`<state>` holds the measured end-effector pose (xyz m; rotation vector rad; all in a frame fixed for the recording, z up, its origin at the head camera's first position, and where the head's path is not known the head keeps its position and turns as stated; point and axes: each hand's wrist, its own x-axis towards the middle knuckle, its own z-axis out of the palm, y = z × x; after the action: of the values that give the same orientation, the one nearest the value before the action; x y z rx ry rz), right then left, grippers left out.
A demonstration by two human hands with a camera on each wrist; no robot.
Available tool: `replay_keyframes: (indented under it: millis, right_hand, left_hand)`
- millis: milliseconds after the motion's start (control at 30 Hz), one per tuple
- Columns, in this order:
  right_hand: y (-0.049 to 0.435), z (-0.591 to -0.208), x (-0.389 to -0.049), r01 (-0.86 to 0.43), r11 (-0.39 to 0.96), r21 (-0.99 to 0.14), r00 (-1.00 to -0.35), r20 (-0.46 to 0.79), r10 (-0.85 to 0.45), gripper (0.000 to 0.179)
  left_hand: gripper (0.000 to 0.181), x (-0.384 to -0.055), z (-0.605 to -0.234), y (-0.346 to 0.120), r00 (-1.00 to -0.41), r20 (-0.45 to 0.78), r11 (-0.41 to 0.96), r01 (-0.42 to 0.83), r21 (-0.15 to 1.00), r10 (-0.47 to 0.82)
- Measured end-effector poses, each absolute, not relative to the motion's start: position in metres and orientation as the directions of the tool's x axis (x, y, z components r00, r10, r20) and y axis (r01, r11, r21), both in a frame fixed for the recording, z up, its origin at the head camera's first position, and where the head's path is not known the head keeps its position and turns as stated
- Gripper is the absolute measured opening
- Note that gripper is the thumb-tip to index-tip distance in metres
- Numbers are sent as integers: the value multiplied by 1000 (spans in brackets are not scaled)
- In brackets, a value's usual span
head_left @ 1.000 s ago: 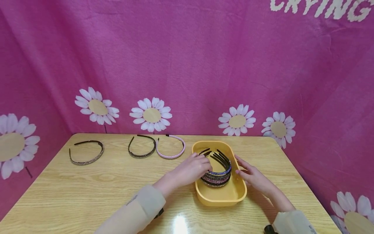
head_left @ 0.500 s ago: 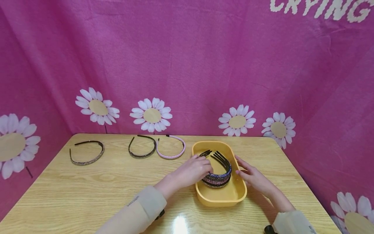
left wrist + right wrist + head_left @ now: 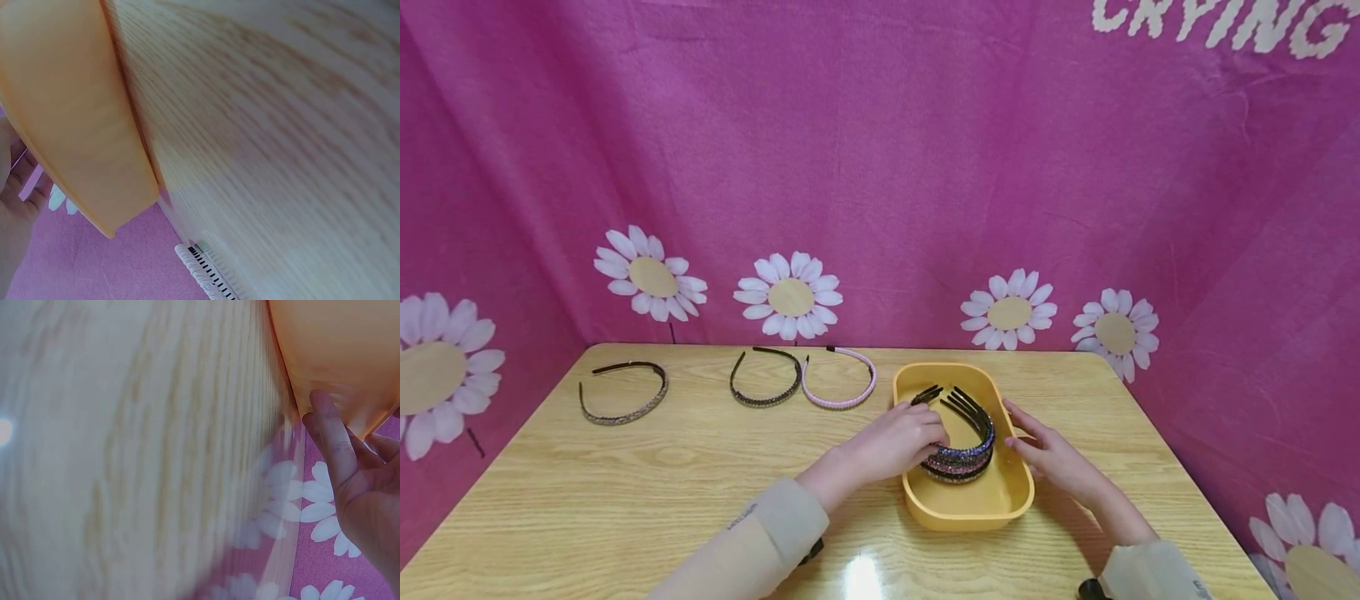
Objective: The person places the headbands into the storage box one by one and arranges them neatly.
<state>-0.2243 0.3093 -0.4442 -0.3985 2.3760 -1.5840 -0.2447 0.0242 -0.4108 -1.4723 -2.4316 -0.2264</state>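
A yellow plastic bin (image 3: 962, 522) stands on the right part of the table, with a nested stack of glittery headbands (image 3: 976, 456) inside it. My left hand (image 3: 901, 437) reaches over the bin's left rim, its curled fingers gripping the top headband of the stack; the fingertips are hidden. In the left wrist view that hand (image 3: 19, 194) shows only partly, past the bin's outer wall (image 3: 75, 106). Against the bin's right side rests my right hand (image 3: 1054, 454), fingers extended and touching the wall near the rim. The right wrist view shows a straight finger (image 3: 334, 444) on the outer wall.
Toward the back of the wooden table (image 3: 647, 500) lie three separate headbands: a grey glittery one (image 3: 625, 417) at far left, a dark one (image 3: 765, 401), and a lilac one (image 3: 842, 403) beside it. A pink curtain with daisies (image 3: 880, 167) rises behind the table.
My left hand has shifted slightly right and toward me, and the upper headband has settled closer in line with the stack. The right hand and the bin stay in place.
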Motion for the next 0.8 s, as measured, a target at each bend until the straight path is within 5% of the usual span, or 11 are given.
replay_keyframes:
  millis: [533, 800]
  right_hand:
    - [308, -444, -224, -67, 354, -933, -928, -72, -366, 65]
    - [308, -445, -224, -57, 354, -934, -930, -80, -360, 65]
  left_hand:
    - [22, -245, -402, 12, -408, 405, 410, 908, 87, 818]
    - [28, -244, -390, -9, -504, 426, 465, 862, 200, 751]
